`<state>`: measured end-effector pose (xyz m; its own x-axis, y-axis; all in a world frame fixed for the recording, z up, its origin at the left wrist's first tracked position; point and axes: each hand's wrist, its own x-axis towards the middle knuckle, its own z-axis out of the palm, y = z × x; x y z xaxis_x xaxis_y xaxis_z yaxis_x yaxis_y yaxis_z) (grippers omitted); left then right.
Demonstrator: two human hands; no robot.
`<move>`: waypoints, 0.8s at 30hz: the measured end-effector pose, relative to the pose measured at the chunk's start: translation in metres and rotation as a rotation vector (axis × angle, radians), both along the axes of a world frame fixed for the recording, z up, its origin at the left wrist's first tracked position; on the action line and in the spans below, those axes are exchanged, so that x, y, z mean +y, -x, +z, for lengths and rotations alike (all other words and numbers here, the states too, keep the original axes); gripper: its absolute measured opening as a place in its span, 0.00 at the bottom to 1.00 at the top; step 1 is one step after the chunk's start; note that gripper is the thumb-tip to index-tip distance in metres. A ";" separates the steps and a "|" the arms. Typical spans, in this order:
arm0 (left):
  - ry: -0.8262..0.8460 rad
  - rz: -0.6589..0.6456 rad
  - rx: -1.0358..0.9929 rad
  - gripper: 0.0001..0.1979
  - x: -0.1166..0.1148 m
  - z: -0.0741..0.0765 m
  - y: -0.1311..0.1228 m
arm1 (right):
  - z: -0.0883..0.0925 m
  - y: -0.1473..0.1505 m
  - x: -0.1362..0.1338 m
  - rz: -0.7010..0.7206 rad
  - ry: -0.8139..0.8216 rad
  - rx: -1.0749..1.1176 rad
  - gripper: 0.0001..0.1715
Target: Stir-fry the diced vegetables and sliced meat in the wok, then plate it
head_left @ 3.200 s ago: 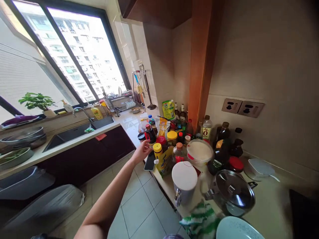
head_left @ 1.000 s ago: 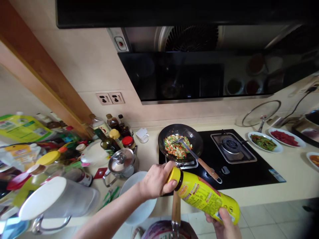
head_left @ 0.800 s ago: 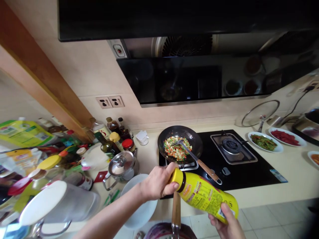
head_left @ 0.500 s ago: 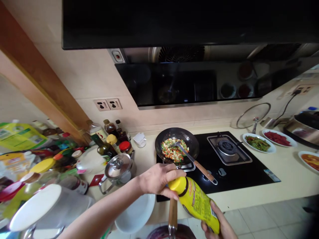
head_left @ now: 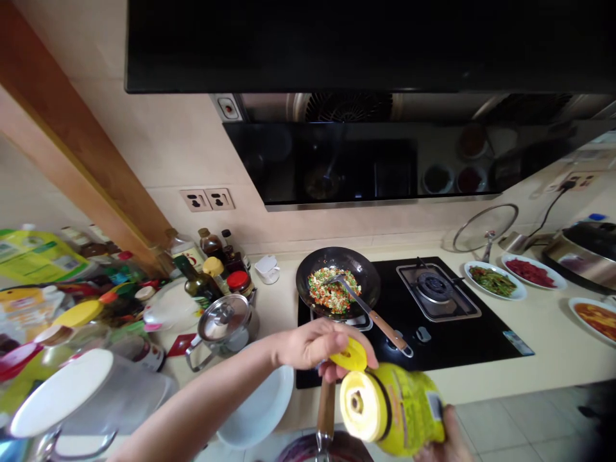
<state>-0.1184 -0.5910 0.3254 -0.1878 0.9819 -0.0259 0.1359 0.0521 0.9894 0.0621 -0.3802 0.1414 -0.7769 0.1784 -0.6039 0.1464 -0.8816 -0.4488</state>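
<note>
A yellow squeeze bottle [head_left: 407,410] lies tilted in front of the hob, its spout facing me and to the left. My right hand [head_left: 450,439], partly cut off by the lower edge, is closed around its base. My left hand [head_left: 322,346] has its fingers closed at the raised yellow flip cap [head_left: 352,355]. Behind them, a black wok [head_left: 364,276] sits on the left burner. In it is a chopped mix [head_left: 332,292] of pale, green and orange-red bits. A wooden-handled spatula [head_left: 382,324] rests in the wok, its handle lying over the rim.
Bottles and jars [head_left: 205,282], a lidded steel pot [head_left: 226,321] and a large pot [head_left: 96,398] crowd the left. A white plate [head_left: 257,410] is near the counter edge. Filled plates [head_left: 495,281] stand right of the free burner [head_left: 433,287]. A range hood [head_left: 360,48] hangs overhead.
The yellow bottle's flip cap has swung open and its spout now shows. The bottle has turned towards me, and my left hand has shifted slightly right with the cap.
</note>
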 end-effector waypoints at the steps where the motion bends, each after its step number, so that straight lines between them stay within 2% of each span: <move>1: -0.019 -0.020 -0.069 0.32 0.005 0.000 0.002 | 0.007 0.004 0.003 -0.062 -0.015 0.068 0.31; 4: -0.081 -0.131 -0.024 0.29 0.023 0.003 0.006 | 0.034 0.023 0.000 -0.118 -0.056 0.203 0.41; 6: -0.088 -0.209 0.086 0.27 0.033 0.008 0.012 | 0.049 0.039 -0.004 -0.068 -0.076 0.222 0.40; 8: -0.070 -0.214 0.128 0.27 0.035 0.012 0.021 | 0.059 0.058 -0.003 -0.026 -0.103 0.229 0.34; 10: -0.051 -0.092 0.142 0.27 0.030 0.013 0.032 | 0.067 0.081 0.003 -0.003 -0.140 0.259 0.30; 12: -0.049 0.183 0.246 0.26 0.016 0.007 0.041 | 0.076 0.106 0.014 -0.012 -0.201 0.303 0.26; 15: -0.094 0.628 0.413 0.24 -0.013 -0.016 0.043 | 0.089 0.146 0.029 -0.079 -0.372 0.403 0.25; 17: -0.091 0.799 0.432 0.22 -0.031 -0.033 0.038 | 0.096 0.170 0.038 -0.121 -0.501 0.449 0.27; 19: -0.037 0.873 0.467 0.19 -0.043 -0.047 0.034 | 0.098 0.192 0.045 -0.126 -0.596 0.452 0.29; 21: 0.045 0.903 0.564 0.17 -0.044 -0.053 0.035 | 0.097 0.210 0.049 -0.113 -0.660 0.431 0.31; 24: 0.103 0.875 0.760 0.17 -0.025 -0.052 0.057 | 0.093 0.233 0.049 -0.091 -0.738 0.410 0.34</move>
